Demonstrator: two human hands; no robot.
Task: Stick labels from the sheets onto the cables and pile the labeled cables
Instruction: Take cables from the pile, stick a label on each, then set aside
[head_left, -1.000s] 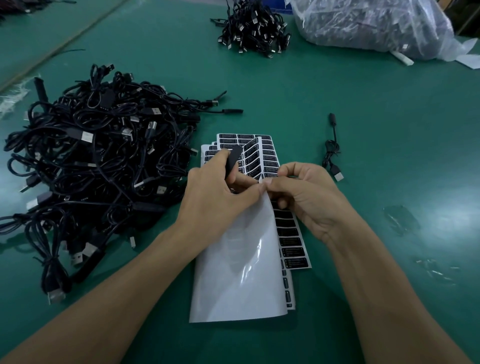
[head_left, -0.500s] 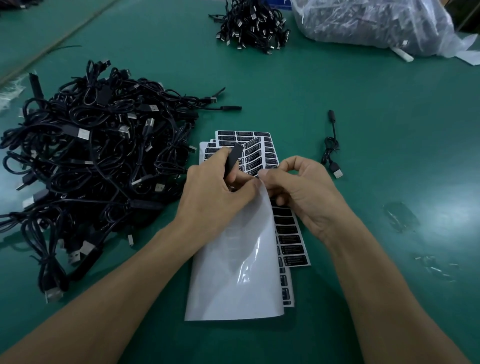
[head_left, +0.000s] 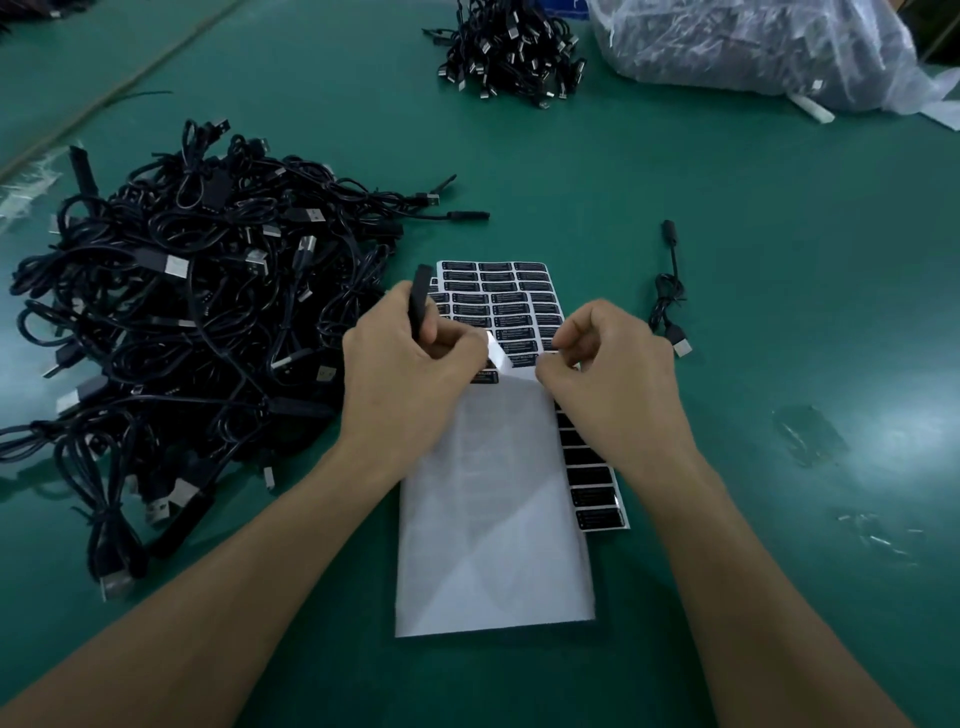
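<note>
Both hands have drawn apart over the label sheets (head_left: 519, 306): left hand (head_left: 405, 376) grips a black cable end (head_left: 418, 301) and pinches the top sheet (head_left: 493, 519) at its curled corner; right hand (head_left: 615, 376) seemingly pinches that sheet's edge alongside.

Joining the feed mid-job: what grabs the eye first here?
The big tangle of black cables sprawling on the left. At centre, the left hand grips a black cable end while the right hand pinches the label sheets; a smaller cable pile sits far back.
</note>
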